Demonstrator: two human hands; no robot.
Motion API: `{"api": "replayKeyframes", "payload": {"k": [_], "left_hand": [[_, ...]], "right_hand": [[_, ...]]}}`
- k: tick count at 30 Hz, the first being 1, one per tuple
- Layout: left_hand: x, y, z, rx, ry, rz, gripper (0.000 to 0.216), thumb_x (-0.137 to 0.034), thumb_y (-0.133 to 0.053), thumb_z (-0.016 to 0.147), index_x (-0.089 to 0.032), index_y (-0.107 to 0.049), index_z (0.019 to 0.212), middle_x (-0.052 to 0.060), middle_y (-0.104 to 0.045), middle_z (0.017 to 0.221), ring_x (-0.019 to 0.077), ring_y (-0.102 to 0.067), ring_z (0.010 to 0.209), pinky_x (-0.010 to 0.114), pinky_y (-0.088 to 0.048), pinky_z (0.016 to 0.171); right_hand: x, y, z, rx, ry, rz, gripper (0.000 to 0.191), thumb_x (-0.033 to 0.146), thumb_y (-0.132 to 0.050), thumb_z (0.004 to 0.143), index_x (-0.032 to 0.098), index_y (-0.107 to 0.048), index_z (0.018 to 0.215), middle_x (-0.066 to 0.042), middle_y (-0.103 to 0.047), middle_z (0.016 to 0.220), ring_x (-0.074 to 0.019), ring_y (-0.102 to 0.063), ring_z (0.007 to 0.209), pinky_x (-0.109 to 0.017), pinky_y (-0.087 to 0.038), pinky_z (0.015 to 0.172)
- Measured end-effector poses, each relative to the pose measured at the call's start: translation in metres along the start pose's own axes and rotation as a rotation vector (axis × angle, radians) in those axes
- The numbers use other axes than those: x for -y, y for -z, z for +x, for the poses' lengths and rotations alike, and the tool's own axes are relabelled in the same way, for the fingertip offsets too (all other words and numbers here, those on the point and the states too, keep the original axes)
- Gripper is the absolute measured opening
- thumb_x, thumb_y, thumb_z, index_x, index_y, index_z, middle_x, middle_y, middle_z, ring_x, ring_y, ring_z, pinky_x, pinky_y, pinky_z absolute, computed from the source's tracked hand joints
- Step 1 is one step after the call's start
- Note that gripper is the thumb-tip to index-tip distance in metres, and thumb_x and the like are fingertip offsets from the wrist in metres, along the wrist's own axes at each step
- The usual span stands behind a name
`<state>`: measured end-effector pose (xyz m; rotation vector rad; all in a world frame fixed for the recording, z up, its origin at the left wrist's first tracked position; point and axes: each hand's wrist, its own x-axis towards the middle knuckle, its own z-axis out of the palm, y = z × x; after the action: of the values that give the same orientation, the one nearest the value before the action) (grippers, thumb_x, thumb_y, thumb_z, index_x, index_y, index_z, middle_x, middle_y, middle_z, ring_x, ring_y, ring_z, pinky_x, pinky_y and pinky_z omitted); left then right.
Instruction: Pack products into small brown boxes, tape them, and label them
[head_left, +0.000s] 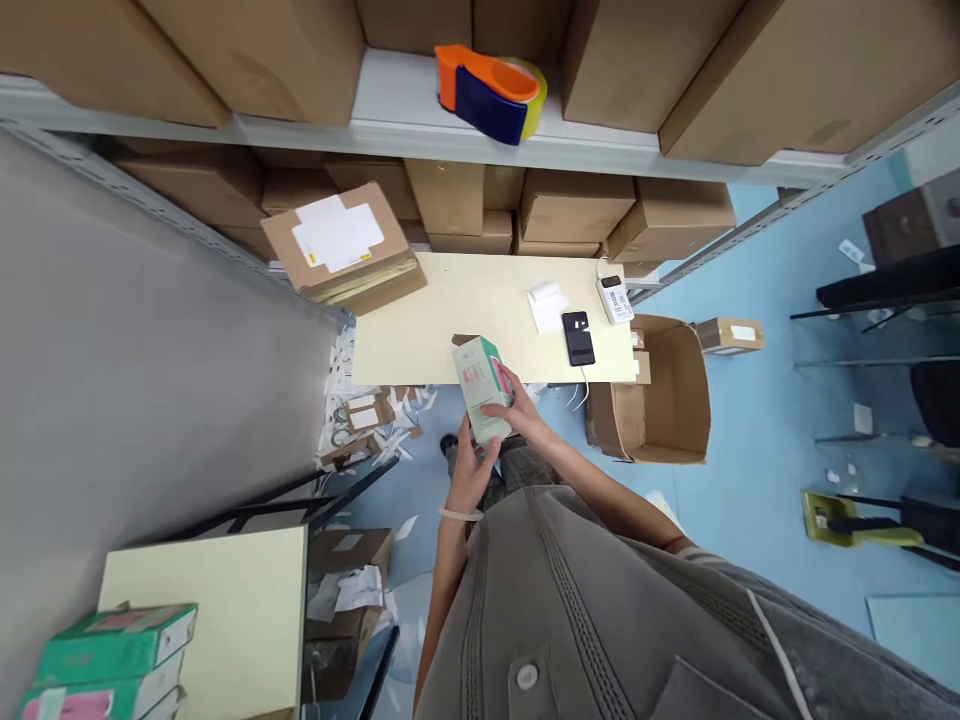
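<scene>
The left hand (pixel 471 478) is cupping the green box's (pixel 480 385) near end, the right hand (pixel 520 408) is clasping its side — fingers curled round it, steadying it by the table (pixel 450 310).

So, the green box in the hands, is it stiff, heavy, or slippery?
The green box shows crisp cardboard edges, so it probably keeps its shape. The left hand and right hand hold it in the air by its lower end, so it seems light. Its smooth printed faces might slip a little.

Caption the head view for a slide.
Left hand and right hand hold a mint-green cardboard carton at a pale yellow table.
</scene>
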<state>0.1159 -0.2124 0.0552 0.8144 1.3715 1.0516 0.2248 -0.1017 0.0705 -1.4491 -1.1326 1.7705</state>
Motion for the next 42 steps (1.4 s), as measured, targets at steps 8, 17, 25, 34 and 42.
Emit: {"api": "replayKeyframes", "payload": {"k": [8, 17, 25, 34, 42], "left_hand": [[-0.011, 0.027, 0.095, 0.156, 0.048, 0.227, 0.086, -0.054, -0.061, 0.086, -0.021, -0.019, 0.154, 0.020, -0.030, 0.156, 0.0312, -0.035, 0.143, 0.046, -0.038, 0.113], [-0.028, 0.022, 0.181, 0.168, 0.071, 0.506, 0.081, -0.058, -0.053, 0.089, -0.021, -0.022, 0.154, 0.018, -0.030, 0.157, 0.0340, -0.036, 0.143, 0.047, -0.042, 0.110], [-0.037, -0.013, 0.197, 0.035, 0.111, 0.649, 0.072, -0.052, -0.049, 0.093, -0.020, -0.026, 0.153, 0.017, -0.042, 0.151, 0.0318, -0.049, 0.134, 0.040, -0.052, 0.098], [-0.038, -0.035, 0.192, -0.099, 0.100, 0.682, 0.066, -0.047, -0.051, 0.093, -0.020, -0.032, 0.151, 0.016, -0.050, 0.145, 0.0305, -0.055, 0.128, 0.039, -0.051, 0.098], [-0.019, -0.035, 0.176, -0.108, 0.130, 0.590, 0.069, -0.048, -0.050, 0.094, -0.020, -0.028, 0.153, 0.017, -0.042, 0.150, 0.0302, -0.047, 0.135, 0.041, -0.045, 0.108]], "right_hand": [[-0.012, -0.001, 0.068, -0.188, -0.349, 0.320, 0.093, 0.033, -0.080, 0.060, 0.031, -0.038, 0.143, -0.003, -0.068, 0.113, -0.0255, -0.064, 0.105, -0.042, -0.051, 0.095], [-0.006, 0.006, 0.132, -0.331, -0.537, 0.622, 0.091, 0.037, -0.083, 0.058, 0.029, -0.037, 0.137, -0.001, -0.069, 0.103, -0.0268, -0.068, 0.096, -0.045, -0.056, 0.087], [-0.009, 0.036, 0.156, -0.219, -0.643, 0.717, 0.080, 0.037, -0.079, 0.061, 0.030, -0.037, 0.129, 0.002, -0.066, 0.093, -0.0254, -0.067, 0.091, -0.044, -0.057, 0.080], [-0.019, 0.051, 0.164, -0.118, -0.694, 0.712, 0.083, 0.040, -0.083, 0.061, 0.031, -0.031, 0.125, 0.004, -0.063, 0.089, -0.0224, -0.066, 0.085, -0.039, -0.058, 0.072], [-0.041, 0.056, 0.176, -0.089, -0.674, 0.674, 0.074, 0.046, -0.083, 0.063, 0.028, -0.042, 0.122, 0.005, -0.064, 0.079, -0.0206, -0.067, 0.076, -0.037, -0.058, 0.070]]}}
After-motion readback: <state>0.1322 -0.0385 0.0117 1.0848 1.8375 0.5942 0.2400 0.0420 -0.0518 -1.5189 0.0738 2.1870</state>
